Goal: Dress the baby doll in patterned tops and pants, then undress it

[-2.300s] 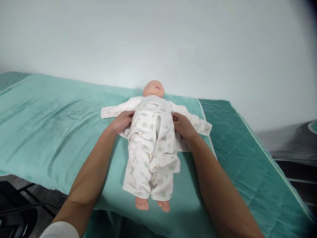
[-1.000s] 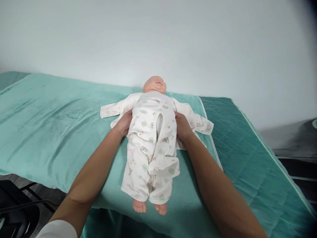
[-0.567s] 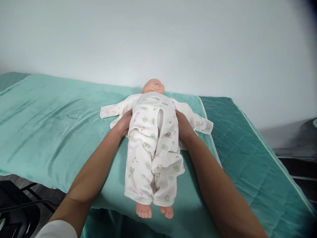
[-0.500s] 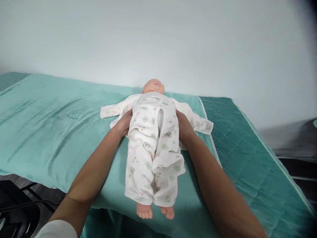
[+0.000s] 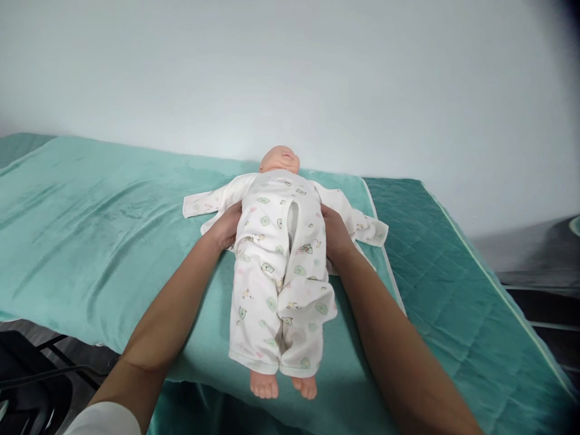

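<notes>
A baby doll (image 5: 280, 159) lies on its back, head toward the wall and bare feet (image 5: 263, 385) toward me. White split-crotch baby trousers (image 5: 258, 266) with small green animal prints cover it from the upper chest to the ankles. Beneath the body a matching white baby shirt (image 5: 372, 229) is spread, both sleeves stretched outward. My left hand (image 5: 229, 226) is closed on the left side of the trousers at the hip. On the opposite side my right hand (image 5: 334, 232) grips them at the same height. Most fingertips are hidden behind the fabric and the body.
A light green plush blanket (image 5: 113, 241) lies under the doll. To the right shows a darker quilted cover (image 5: 453, 272). The pale wall (image 5: 290, 72) rises behind the bed. Black chair-like furniture (image 5: 36, 380) stands at the lower left.
Both hands stay at the sides of the trousers with almost no movement. The view has shifted very slightly; the doll lies as before.
</notes>
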### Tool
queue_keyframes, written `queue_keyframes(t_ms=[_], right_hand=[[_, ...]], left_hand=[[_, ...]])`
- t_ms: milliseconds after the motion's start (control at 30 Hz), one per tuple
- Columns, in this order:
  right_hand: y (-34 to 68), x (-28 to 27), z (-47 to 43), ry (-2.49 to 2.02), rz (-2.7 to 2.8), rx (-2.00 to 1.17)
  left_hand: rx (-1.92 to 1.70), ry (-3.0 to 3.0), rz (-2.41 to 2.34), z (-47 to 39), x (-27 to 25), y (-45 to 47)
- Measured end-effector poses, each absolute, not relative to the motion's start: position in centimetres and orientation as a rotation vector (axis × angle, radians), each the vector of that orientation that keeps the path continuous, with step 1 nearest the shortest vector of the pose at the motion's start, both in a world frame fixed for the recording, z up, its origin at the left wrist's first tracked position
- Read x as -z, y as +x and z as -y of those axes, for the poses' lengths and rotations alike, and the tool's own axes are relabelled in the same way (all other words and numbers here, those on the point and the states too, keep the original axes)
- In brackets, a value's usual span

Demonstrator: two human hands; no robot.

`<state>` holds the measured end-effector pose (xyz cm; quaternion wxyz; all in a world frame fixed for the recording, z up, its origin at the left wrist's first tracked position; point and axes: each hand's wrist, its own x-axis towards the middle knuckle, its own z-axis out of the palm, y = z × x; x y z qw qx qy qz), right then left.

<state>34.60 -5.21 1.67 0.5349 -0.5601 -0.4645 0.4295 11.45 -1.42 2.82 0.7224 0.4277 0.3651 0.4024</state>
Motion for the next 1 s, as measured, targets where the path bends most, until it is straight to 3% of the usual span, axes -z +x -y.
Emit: queue_keyframes(t_ms=[333,1000], right_hand=[[33.7,-2.3,6.2,-1.481,1.041,-0.924],[34.7,-1.8,5.7,-1.2,1.102,-1.305]], left_hand=[[-0.923,0.884,-0.781,1.7,-3.4,11.6],[-0.859,0.913,-0.749,0.9,-1.4,11.3]])
